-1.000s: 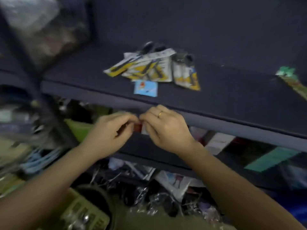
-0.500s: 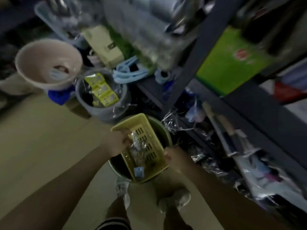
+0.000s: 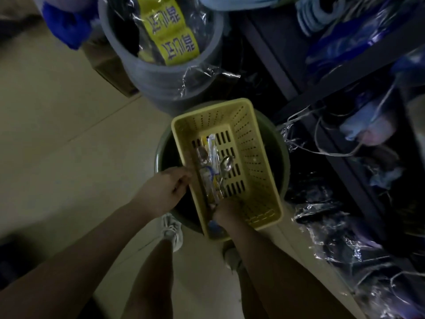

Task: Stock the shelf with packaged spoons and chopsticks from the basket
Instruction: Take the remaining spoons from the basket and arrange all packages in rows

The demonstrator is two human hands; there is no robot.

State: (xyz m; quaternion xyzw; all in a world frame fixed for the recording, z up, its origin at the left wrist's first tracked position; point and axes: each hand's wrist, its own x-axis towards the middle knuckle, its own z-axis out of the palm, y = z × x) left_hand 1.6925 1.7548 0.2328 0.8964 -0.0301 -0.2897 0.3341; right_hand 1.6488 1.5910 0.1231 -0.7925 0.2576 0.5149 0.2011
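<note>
A yellow perforated basket (image 3: 264, 162) rests on a dark green bucket (image 3: 163, 157) on the floor. In its left half lie clear packs of spoons and chopsticks (image 3: 210, 162), and beside them a metal spoon (image 3: 226, 165). My left hand (image 3: 171, 188) grips the basket's left rim with the fingers curled over it. My right hand (image 3: 226, 210) is inside the basket at its near end, closed over the near ends of the packs. Its fingertips are hidden. The shelf board that takes the packs is out of view.
A grey bucket (image 3: 161, 79) with yellow-labelled packs (image 3: 171, 33) stands just behind the basket. A dark shelf frame (image 3: 345, 84) with bagged goods fills the right side. My shoes (image 3: 173, 231) are on the beige floor (image 3: 57, 134) below the green bucket.
A second ago both hands were up at the shelf edge. The view then dropped to the basket, and my right hand moved from the outer rim into the basket onto the packs.
</note>
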